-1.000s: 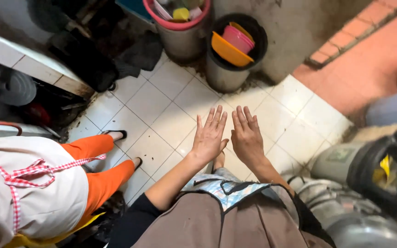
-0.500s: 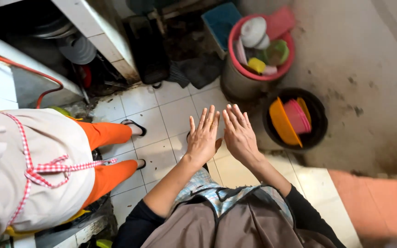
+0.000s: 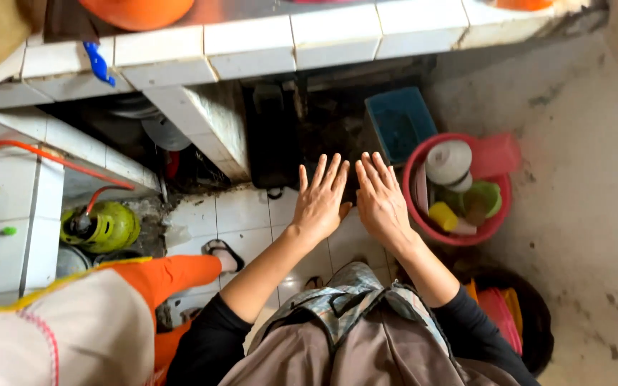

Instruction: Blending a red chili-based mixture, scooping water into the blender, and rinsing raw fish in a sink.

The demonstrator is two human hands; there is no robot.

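Observation:
My left hand [image 3: 321, 199] and my right hand [image 3: 381, 198] are stretched out side by side, palms down, fingers spread, holding nothing. They hover over the white tiled floor [image 3: 241, 218] in front of a tiled counter [image 3: 252, 44]. Just right of my right hand stands a red basin [image 3: 459, 235] filled with plastic dishes and cups. A blue tub [image 3: 400, 120] sits under the counter behind my right hand. My dark sleeves and brown clothing fill the bottom of the view.
Another person in orange trousers [image 3: 173, 275] and a white apron [image 3: 51, 336] stands at the lower left, one sandalled foot [image 3: 223, 254] on the tiles. A green gas cylinder [image 3: 103, 225] with an orange hose sits left. A dark bucket [image 3: 520, 314] with coloured plates is at lower right.
The view has swung upward and left, bringing the counter and the green cylinder into sight. My hands stay together, spread and empty. The red basin now lies right beside my right hand.

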